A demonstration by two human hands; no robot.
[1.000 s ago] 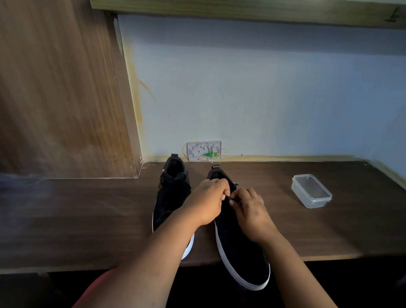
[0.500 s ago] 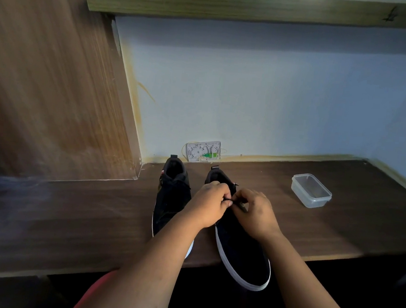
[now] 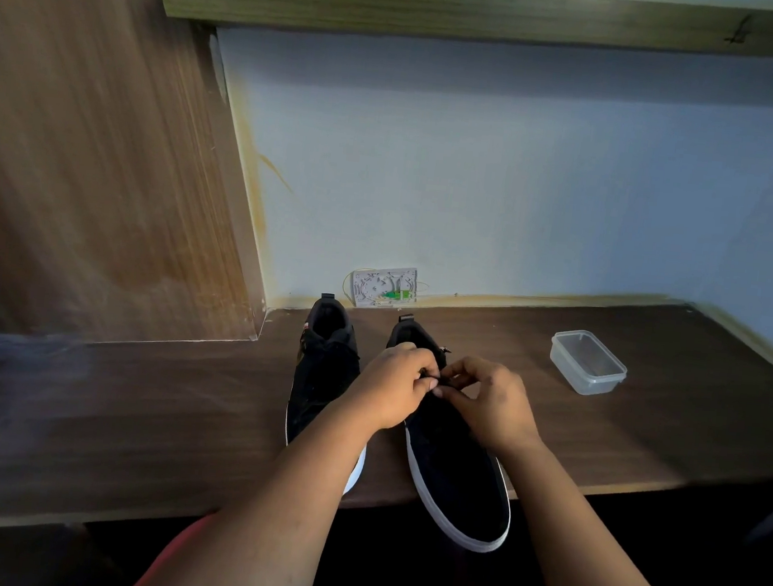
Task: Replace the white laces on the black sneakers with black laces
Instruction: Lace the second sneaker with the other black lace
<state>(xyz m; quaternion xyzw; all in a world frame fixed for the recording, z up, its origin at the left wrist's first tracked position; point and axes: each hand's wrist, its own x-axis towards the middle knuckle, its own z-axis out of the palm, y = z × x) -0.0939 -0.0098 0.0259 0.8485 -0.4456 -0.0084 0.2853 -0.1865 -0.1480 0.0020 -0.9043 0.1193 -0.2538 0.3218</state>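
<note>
Now both my hands, left hand and right hand, pinch the black lace over the right sneaker on the tabletop; the thin lace may slip from the grip if I pull too hard.

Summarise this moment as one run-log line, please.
left hand: pinches black lace | right hand: pinches it | right sneaker

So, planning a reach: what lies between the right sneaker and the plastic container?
Only bare desk, between right sneaker and plastic container, per head view.
</note>
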